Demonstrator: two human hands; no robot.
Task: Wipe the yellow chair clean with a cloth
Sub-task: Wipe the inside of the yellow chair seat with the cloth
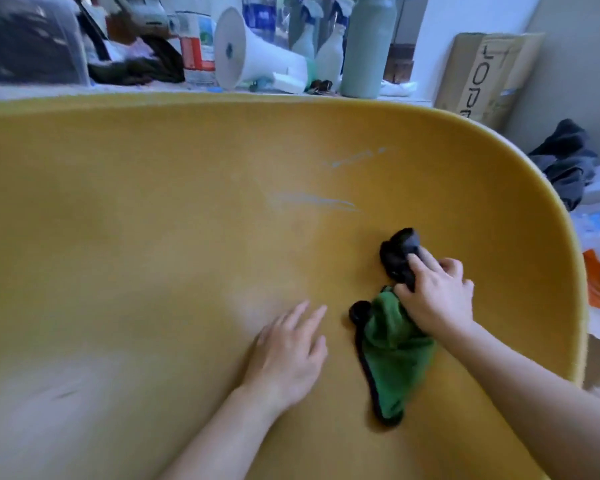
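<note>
We press a crumpled green cloth with black edging onto the broad yellow plastic chair seat, our right hand clenched around it. Just left of the cloth, our left hand rests flat, fingers spread. Pale streaks lie beyond the cloth; short strokes might miss them.

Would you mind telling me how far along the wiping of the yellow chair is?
Under way. In hand: the right hand presses the green and black cloth onto the yellow chair; the left hand rests flat beside it. Left: pale streaks above the cloth. No part looks clearly finished.
</note>
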